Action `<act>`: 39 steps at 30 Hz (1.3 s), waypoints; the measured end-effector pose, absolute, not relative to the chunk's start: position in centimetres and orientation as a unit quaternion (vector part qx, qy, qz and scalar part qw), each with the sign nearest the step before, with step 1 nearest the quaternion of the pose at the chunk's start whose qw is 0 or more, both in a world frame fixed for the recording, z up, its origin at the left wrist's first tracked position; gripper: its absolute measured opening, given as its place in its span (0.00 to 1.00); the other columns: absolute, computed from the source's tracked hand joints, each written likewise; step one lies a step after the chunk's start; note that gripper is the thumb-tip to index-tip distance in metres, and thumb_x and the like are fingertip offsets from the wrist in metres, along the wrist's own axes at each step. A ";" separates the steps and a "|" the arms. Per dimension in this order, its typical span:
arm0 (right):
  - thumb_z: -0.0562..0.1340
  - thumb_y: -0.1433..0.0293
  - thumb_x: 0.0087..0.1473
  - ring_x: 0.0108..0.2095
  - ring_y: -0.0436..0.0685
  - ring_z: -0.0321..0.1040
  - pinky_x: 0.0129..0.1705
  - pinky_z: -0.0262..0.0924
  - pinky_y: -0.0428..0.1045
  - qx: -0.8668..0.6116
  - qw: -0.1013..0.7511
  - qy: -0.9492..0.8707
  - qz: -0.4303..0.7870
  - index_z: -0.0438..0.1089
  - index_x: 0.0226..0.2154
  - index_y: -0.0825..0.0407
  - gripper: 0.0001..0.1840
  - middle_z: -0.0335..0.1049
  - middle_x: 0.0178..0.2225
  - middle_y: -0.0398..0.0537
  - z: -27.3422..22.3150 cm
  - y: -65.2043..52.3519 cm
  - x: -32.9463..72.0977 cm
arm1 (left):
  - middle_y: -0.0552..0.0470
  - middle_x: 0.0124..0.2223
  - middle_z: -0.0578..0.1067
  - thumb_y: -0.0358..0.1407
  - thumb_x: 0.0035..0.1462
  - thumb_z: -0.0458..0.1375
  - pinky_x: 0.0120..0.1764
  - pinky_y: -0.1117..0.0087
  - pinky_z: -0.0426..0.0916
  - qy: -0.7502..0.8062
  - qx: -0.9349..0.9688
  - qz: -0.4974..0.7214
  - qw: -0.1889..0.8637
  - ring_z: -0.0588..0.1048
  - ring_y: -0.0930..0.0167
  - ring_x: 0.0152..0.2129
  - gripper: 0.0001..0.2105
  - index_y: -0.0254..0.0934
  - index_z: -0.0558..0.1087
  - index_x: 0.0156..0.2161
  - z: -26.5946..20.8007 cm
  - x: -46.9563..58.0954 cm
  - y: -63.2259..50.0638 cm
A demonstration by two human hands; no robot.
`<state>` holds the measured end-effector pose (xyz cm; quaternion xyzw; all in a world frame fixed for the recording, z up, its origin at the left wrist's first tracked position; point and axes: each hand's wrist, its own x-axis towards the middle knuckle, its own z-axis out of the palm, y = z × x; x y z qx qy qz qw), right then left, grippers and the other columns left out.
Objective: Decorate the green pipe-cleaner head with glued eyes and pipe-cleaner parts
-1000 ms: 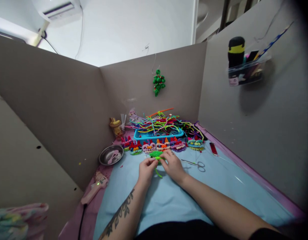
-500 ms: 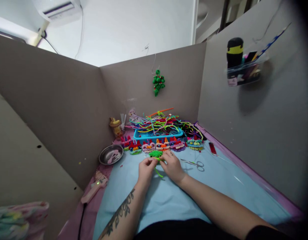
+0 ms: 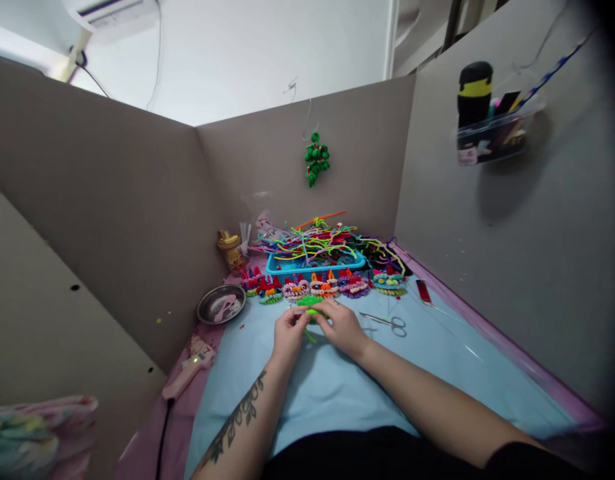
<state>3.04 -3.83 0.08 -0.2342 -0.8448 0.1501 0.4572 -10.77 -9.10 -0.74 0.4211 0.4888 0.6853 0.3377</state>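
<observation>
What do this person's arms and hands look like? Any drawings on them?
Yes! The left arm has a dark, leafy tattoo. A black sleeve shows on the right arm. Left grip and right grip are gloveless.

We look from the person's own head, facing forward and down over the blue cloth (image 3: 337, 393), with the left hand (image 3: 288, 331) and right hand (image 3: 343, 328) fairly near, below mid-frame. Our single wide view also reaches past the back partition (image 3: 257, 160) to the white wall (image 3: 277, 53).
</observation>
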 end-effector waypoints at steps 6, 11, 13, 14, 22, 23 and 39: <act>0.55 0.72 0.56 0.35 0.55 0.66 0.38 0.60 0.49 -0.271 0.461 -0.836 0.127 0.69 0.34 0.51 0.07 0.69 0.33 0.48 0.1 -3.6 3.0 | 0.49 0.31 0.78 0.35 0.42 0.65 0.35 0.70 0.66 0.487 0.417 0.688 0.341 0.74 0.70 0.28 0.12 0.33 0.77 0.35 -0.9 -10.9 -9.0; 0.55 0.73 0.55 0.36 0.57 0.65 0.39 0.60 0.50 -0.289 0.468 -0.829 0.104 0.68 0.32 0.51 0.06 0.69 0.32 0.49 0.0 -3.1 3.1 | 0.48 0.30 0.78 0.36 0.42 0.65 0.34 0.71 0.66 0.492 0.426 0.677 0.343 0.74 0.70 0.27 0.10 0.33 0.78 0.32 -0.7 -10.8 -9.0; 0.56 0.73 0.54 0.37 0.58 0.65 0.40 0.60 0.51 -0.290 0.472 -0.827 0.099 0.68 0.32 0.51 0.05 0.69 0.32 0.49 -0.1 -3.0 3.1 | 0.48 0.30 0.79 0.36 0.41 0.65 0.33 0.71 0.65 0.487 0.417 0.676 0.363 0.74 0.70 0.26 0.11 0.33 0.78 0.32 -0.5 -10.7 -9.1; 0.56 0.73 0.54 0.37 0.58 0.65 0.40 0.60 0.51 -0.289 0.474 -0.826 0.097 0.68 0.32 0.51 0.05 0.69 0.32 0.49 -0.1 -2.9 3.1 | 0.48 0.30 0.79 0.36 0.41 0.65 0.33 0.71 0.65 0.484 0.409 0.678 0.373 0.74 0.70 0.26 0.11 0.33 0.78 0.32 -0.5 -10.7 -9.1; 0.57 0.75 0.52 0.38 0.58 0.64 0.40 0.59 0.52 -0.287 0.483 -0.822 0.096 0.67 0.31 0.51 0.05 0.69 0.33 0.49 0.2 -3.0 3.2 | 0.50 0.27 0.78 0.36 0.36 0.68 0.31 0.73 0.64 0.471 0.360 0.689 0.418 0.72 0.73 0.23 0.13 0.33 0.78 0.30 -0.6 -10.6 -9.1; 0.57 0.75 0.52 0.37 0.58 0.64 0.40 0.59 0.52 -0.287 0.484 -0.821 0.095 0.67 0.31 0.51 0.04 0.69 0.32 0.49 0.2 -3.0 3.2 | 0.50 0.26 0.78 0.37 0.36 0.68 0.31 0.73 0.64 0.469 0.358 0.688 0.421 0.72 0.73 0.23 0.13 0.33 0.78 0.30 -0.7 -10.6 -9.0; 0.56 0.79 0.45 0.31 0.55 0.64 0.33 0.56 0.47 -0.315 0.476 -0.814 0.111 0.63 0.25 0.51 0.07 0.64 0.29 0.46 -0.2 -3.4 2.8 | 0.50 0.26 0.77 0.38 0.36 0.67 0.32 0.70 0.65 0.496 0.384 0.675 0.390 0.72 0.72 0.24 0.12 0.32 0.78 0.29 -1.0 -10.2 -8.9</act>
